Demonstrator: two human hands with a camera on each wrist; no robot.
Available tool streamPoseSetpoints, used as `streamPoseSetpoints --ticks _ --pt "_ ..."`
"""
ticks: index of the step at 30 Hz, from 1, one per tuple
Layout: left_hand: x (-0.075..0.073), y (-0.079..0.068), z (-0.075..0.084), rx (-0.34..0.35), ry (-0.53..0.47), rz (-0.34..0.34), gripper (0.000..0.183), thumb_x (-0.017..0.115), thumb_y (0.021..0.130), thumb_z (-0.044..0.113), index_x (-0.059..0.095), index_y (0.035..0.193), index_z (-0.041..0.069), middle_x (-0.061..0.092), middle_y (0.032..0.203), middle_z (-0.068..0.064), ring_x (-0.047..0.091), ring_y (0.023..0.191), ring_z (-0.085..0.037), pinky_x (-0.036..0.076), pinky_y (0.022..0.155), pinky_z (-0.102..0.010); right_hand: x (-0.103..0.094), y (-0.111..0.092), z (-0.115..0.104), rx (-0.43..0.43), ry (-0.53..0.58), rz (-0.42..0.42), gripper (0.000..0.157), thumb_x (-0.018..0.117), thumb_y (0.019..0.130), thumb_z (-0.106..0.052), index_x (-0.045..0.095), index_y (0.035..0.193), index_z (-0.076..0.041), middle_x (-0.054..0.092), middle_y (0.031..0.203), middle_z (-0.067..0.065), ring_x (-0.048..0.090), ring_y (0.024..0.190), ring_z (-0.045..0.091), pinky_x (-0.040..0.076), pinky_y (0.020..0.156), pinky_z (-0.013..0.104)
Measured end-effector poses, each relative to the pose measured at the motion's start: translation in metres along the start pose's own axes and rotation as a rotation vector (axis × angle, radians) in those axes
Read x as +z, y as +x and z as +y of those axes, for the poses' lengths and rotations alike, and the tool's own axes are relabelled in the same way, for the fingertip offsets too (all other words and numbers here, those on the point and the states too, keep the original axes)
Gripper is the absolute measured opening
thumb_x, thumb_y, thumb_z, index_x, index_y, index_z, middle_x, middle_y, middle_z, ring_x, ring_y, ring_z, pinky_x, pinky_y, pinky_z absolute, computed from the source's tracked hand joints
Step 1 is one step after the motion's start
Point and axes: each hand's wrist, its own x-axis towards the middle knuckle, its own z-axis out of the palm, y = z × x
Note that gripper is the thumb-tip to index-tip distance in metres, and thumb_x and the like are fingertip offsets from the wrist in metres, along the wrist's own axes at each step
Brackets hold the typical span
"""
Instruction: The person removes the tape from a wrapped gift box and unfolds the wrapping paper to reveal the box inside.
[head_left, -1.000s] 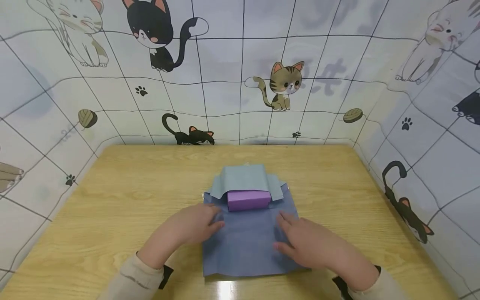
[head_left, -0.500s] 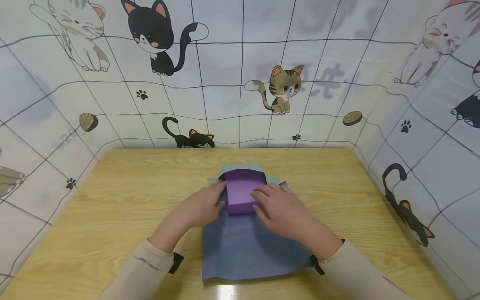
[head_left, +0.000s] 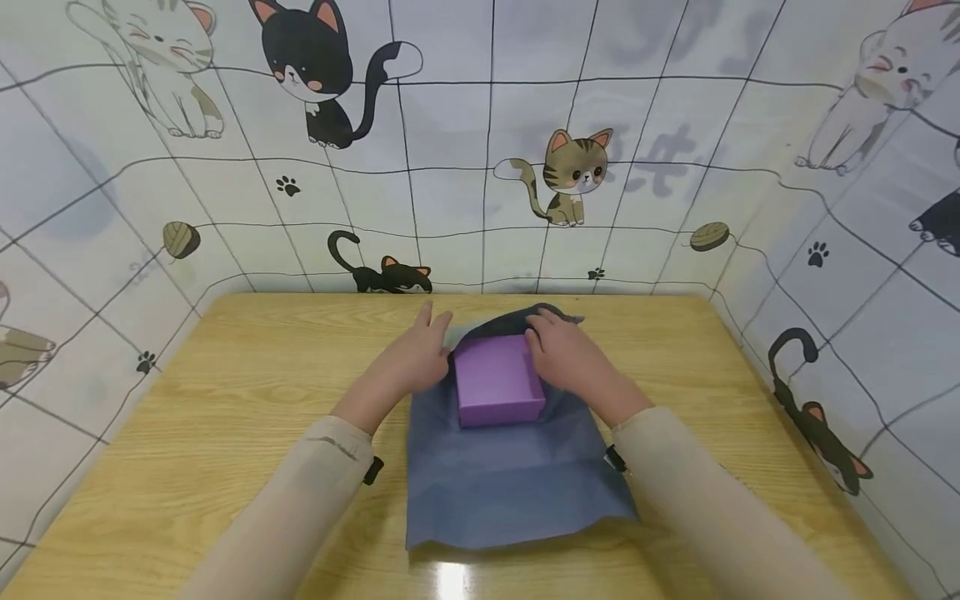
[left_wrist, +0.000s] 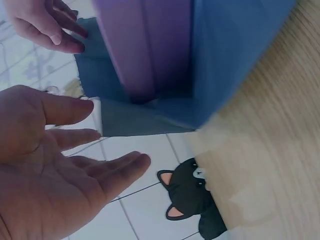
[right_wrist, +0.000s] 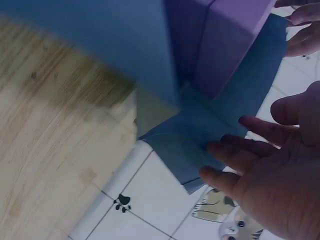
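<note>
A purple box [head_left: 498,379] sits on a sheet of blue wrapping paper [head_left: 495,500], whose far edge rises behind the box. My left hand [head_left: 416,354] is beside the far left corner of the box, fingers extended. In the left wrist view, that hand [left_wrist: 60,150] holds nothing, and its fingertips are close to the paper's edge [left_wrist: 150,125]. My right hand [head_left: 566,350] is at the far right corner, against the raised paper. In the right wrist view, the right hand [right_wrist: 280,160] has fairly straight fingers touching or just beside the paper [right_wrist: 195,135].
The sheet lies on a light wooden table [head_left: 262,400]. A white backdrop [head_left: 465,192] with cat drawings and grid lines surrounds the table at the back and both sides.
The paper's far flap, earlier folded over the box, has swung back and now stands up behind it, uncovering the box's top. Both hands have moved away from me to the far corners.
</note>
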Motion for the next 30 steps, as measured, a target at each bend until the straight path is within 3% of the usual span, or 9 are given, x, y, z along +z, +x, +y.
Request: streamPoseSetpoints --ticks 2,5,7,9,11,14,18,22,30 --pt "0.004 0.002 -0.001 0.023 0.069 0.069 0.06 0.045 0.108 0.013 0.032 0.166 0.006 0.008 0.178 -0.026 0.059 0.135 -0.048 0.058 0.1 -0.055 0.0 0.012 0.006 -0.018 0.008 -0.045 0.051 0.033 0.115 -0.02 0.042 0.159 0.004 0.035 0.17 0.027 0.035 0.159 0.045 0.031 0.129 0.061" --pt "0.01 0.0 -0.001 0.138 0.224 0.21 0.045 0.051 0.105 0.013 0.058 0.149 0.009 0.042 0.166 -0.021 0.048 0.149 -0.045 0.049 0.114 -0.062 0.001 0.026 0.016 -0.057 0.006 -0.096 0.051 0.031 0.112 -0.011 0.04 0.159 0.006 0.032 0.17 0.03 0.036 0.156 0.048 0.033 0.129 0.058" --pt "0.012 -0.003 -0.001 0.24 0.287 0.278 0.032 0.055 0.103 0.013 0.07 0.131 0.01 0.062 0.145 -0.015 0.059 0.137 -0.039 0.052 0.11 -0.06 0.002 0.034 0.023 -0.071 -0.002 -0.118 0.054 0.031 0.108 -0.006 0.039 0.159 0.007 0.032 0.17 0.031 0.038 0.156 0.048 0.034 0.128 0.058" --pt "0.014 -0.006 -0.001 0.31 0.282 0.293 0.023 0.058 0.102 0.012 0.074 0.118 0.011 0.072 0.124 -0.009 0.068 0.118 -0.031 0.057 0.101 -0.055 0.002 0.038 0.03 -0.066 -0.007 -0.137 0.057 0.034 0.103 -0.001 0.038 0.16 0.007 0.031 0.17 0.031 0.039 0.155 0.048 0.036 0.127 0.057" --pt "0.015 -0.006 -0.003 0.327 0.226 0.246 0.023 0.057 0.102 0.011 0.074 0.117 0.008 0.074 0.116 -0.008 0.071 0.109 -0.027 0.06 0.095 -0.049 0.005 0.041 0.037 -0.045 -0.018 -0.158 0.061 0.037 0.101 0.001 0.036 0.161 0.007 0.028 0.172 0.03 0.038 0.156 0.047 0.039 0.125 0.057" --pt "0.017 -0.003 -0.009 0.254 0.108 0.108 0.037 0.049 0.105 0.008 0.066 0.136 0.001 0.073 0.131 -0.015 0.071 0.122 -0.029 0.059 0.104 -0.046 0.011 0.043 0.046 -0.034 -0.057 -0.169 0.06 0.04 0.102 -0.001 0.035 0.162 0.007 0.026 0.172 0.031 0.037 0.156 0.047 0.04 0.125 0.057" --pt "0.022 0.004 -0.02 0.126 0.089 -0.009 0.055 0.045 0.104 0.006 0.045 0.158 -0.001 0.05 0.162 -0.022 0.049 0.152 -0.036 0.043 0.124 -0.052 0.021 0.04 0.056 -0.029 -0.126 -0.166 0.058 0.045 0.11 -0.013 0.034 0.164 0.003 0.023 0.173 0.03 0.032 0.159 0.046 0.036 0.125 0.063" --pt "0.026 0.01 -0.031 0.07 0.161 -0.011 0.061 0.048 0.102 0.007 0.041 0.162 0.001 0.033 0.172 -0.025 0.034 0.16 -0.043 0.034 0.129 -0.057 0.028 0.035 0.06 0.006 -0.169 -0.192 0.063 0.048 0.112 -0.026 0.027 0.169 -0.006 0.016 0.177 0.025 0.026 0.163 0.044 0.029 0.123 0.075" --pt "0.033 0.031 -0.045 0.009 0.267 -0.057 0.056 0.044 0.108 0.017 0.04 0.164 0.006 0.029 0.175 -0.02 0.028 0.163 -0.043 0.03 0.126 -0.071 0.04 0.035 0.069 0.005 -0.207 -0.235 0.065 0.043 0.113 -0.033 0.022 0.171 -0.01 0.01 0.18 0.017 0.011 0.167 0.041 0.019 0.123 0.081"
